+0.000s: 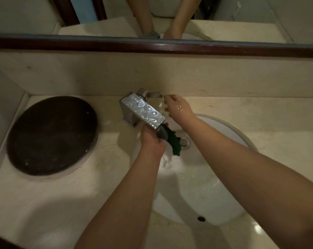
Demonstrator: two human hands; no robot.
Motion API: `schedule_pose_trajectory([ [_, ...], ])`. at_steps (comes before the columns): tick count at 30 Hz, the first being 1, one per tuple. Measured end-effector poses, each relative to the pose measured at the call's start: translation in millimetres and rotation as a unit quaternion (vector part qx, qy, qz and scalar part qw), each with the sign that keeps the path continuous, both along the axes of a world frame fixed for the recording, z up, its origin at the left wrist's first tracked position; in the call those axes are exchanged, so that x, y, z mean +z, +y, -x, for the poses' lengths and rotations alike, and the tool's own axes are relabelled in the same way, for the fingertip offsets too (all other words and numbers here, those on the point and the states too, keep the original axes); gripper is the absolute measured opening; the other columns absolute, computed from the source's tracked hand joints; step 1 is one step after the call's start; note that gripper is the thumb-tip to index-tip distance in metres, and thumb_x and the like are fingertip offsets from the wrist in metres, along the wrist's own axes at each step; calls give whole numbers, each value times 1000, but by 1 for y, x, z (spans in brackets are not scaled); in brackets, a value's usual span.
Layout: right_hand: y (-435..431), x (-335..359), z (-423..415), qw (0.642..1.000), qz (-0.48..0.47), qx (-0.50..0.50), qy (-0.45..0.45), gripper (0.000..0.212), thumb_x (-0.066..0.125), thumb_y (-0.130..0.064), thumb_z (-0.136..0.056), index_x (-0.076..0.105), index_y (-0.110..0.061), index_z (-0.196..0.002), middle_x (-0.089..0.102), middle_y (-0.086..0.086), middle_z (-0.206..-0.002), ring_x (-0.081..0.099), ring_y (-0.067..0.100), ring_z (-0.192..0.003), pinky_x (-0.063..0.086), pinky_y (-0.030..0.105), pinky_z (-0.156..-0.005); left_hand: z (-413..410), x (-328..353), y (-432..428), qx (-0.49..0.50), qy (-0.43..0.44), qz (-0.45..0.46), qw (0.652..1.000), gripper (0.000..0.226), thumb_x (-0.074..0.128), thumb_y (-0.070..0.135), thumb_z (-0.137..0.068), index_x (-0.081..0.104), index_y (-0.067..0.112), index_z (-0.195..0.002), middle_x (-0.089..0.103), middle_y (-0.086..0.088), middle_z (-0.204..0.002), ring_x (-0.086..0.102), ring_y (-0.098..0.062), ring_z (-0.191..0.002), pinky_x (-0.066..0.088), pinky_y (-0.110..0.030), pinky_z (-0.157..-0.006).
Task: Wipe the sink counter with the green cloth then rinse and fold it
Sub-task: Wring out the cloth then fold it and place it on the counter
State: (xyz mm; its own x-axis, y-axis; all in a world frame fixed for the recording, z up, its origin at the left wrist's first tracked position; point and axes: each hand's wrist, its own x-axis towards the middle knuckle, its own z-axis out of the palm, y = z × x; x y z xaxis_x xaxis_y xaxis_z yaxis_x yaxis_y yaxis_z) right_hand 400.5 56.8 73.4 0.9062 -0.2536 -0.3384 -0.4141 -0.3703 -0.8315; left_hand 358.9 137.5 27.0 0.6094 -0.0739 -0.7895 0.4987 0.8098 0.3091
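We are mid-rinse: our left hand [152, 141] grips the bunched green cloth [174, 143] under the faucet [143, 109], right hand [179, 106] loosely open at the handle [154, 95]; folding remains.

Head camera looks steeply down, close over the sink [227, 126].

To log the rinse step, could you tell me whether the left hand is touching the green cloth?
Touching: the head view shows the left hand closed around the green cloth.
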Motion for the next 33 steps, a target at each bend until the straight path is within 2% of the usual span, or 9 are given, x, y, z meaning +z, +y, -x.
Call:
schedule_pose_trajectory([
  [6,10,14,-8,996,-41,72,-21,37,44,-22,-99,58,-9,-130,64,7,-119,67,24,-81,51,36,-85,11,16,5,15,-21,13,1000,22,60,31,-87,67,14,-75,64,-2,-61,55,-14,-60,46,-22,-67],
  [10,17,12,-3,998,13,44,-34,36,42,-26,-94,67,0,-100,66,14,-87,68,33,-85,52,44,-80,16,22,2,21,-50,-13,998,25,60,34,-84,70,15,-96,62,-3,-73,52,-15,-73,42,-27,-84],
  [13,12,16,10,997,15,60,-35,38,45,-30,-93,63,2,-83,60,13,-75,60,24,-74,46,34,-67,23,18,1,0,-51,-46,998,34,61,40,-81,66,15,-104,56,-2,-80,53,-19,-88,43,-32,-92],
  [16,-4,26,30,994,-78,71,-12,35,49,-36,-94,67,-6,-97,67,17,-93,59,17,-80,43,25,-63,32,21,-5,-21,-23,-43,999,18,55,28,-91,55,14,-79,48,-2,-75,50,-18,-77,46,-33,-89],
  [20,-33,14,63,984,-134,42,110,49,39,-50,-98,65,-12,-115,70,9,-113,64,21,-96,47,35,-87,58,40,-15,-77,-21,1,997,23,54,31,-94,55,10,-84,55,-6,-67,55,-21,-69,46,-39,-64],
  [25,-81,18,114,909,-329,51,252,72,31,-69,-93,61,-9,-119,68,17,-106,65,34,-97,48,42,-90,76,80,-33,-108,-91,60,988,29,55,35,-94,56,10,-80,63,-8,-63,67,-23,-58,50,-43,-75],
  [29,-96,28,146,812,-485,155,286,89,33,-88,-75,63,-22,-127,65,21,-125,56,52,-117,47,55,-94,87,107,-45,-155,-143,32,977,20,62,28,-90,56,12,-80,72,-10,-85,71,-27,-80,51,-44,-87],
  [31,-102,35,154,807,-491,187,268,93,31,-91,-69,69,-23,-119,66,20,-122,63,44,-108,53,47,-83,90,113,-47,-169,-183,-9,969,12,59,21,-92,54,11,-88,73,-9,-90,72,-28,-87,51,-45,-92],
  [33,-112,43,156,797,-485,229,277,81,43,-82,-69,73,-19,-109,72,16,-104,70,21,-71,53,23,-55,92,119,-49,-176,-207,-52,961,9,54,17,-96,55,11,-102,75,-6,-90,73,-24,-85,53,-43,-87],
])
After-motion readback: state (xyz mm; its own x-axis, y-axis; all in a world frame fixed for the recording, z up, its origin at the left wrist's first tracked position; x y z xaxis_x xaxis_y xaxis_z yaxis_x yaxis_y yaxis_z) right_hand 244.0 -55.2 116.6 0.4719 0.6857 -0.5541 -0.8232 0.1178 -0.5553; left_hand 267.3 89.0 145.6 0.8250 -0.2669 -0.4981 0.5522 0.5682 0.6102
